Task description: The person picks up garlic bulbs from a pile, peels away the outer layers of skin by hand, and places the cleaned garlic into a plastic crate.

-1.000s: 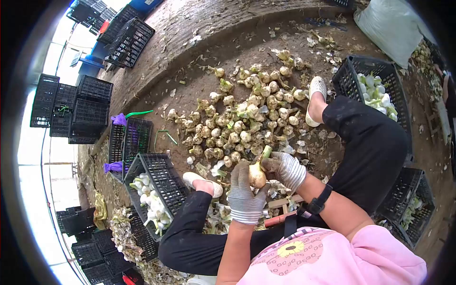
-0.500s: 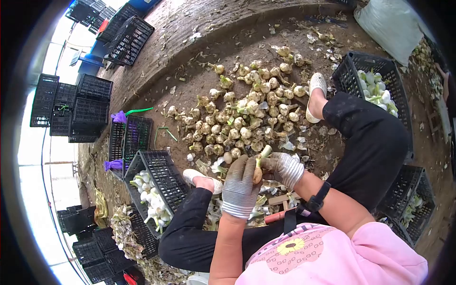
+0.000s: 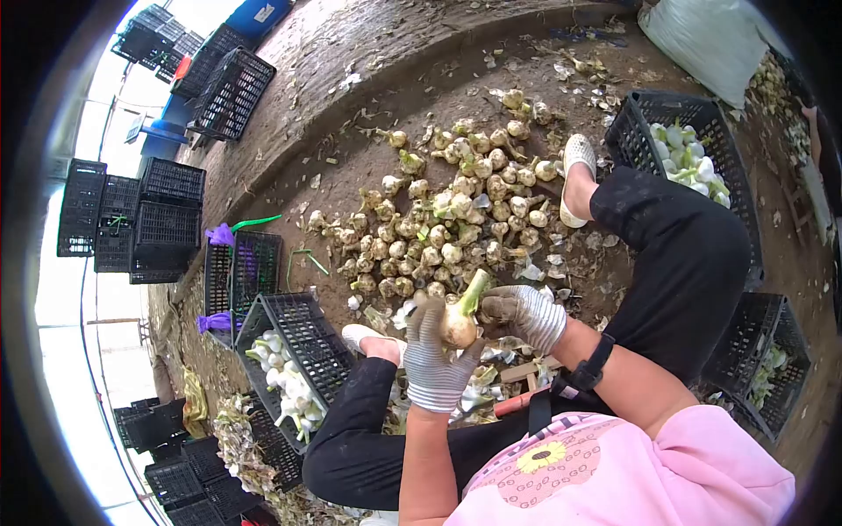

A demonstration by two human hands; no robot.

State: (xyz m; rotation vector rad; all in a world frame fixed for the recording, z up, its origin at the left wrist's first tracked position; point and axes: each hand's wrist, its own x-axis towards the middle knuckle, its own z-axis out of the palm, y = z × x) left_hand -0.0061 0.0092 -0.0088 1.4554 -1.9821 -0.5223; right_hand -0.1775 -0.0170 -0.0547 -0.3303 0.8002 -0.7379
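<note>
My left hand (image 3: 436,358), in a grey-and-white work glove, is wrapped round a garlic bulb (image 3: 459,325) whose green stem points up and to the right. Close by on the right is my right hand (image 3: 526,316), gloved too, with its fingers bent together near the stem; whether it grips anything is too small to tell. A pile of unpeeled garlic bulbs (image 3: 452,206) lies on the ground just beyond both hands.
Black crates of white garlic stand at the left (image 3: 323,351) and the upper right (image 3: 645,131). Another crate (image 3: 772,386) is at the right. A white sack (image 3: 710,48) lies at the top right. Stacked crates (image 3: 167,219) are at the far left.
The bulb has turned in my left hand, so that its round body now shows with the stem tilted right. My right hand has drawn slightly away from it.
</note>
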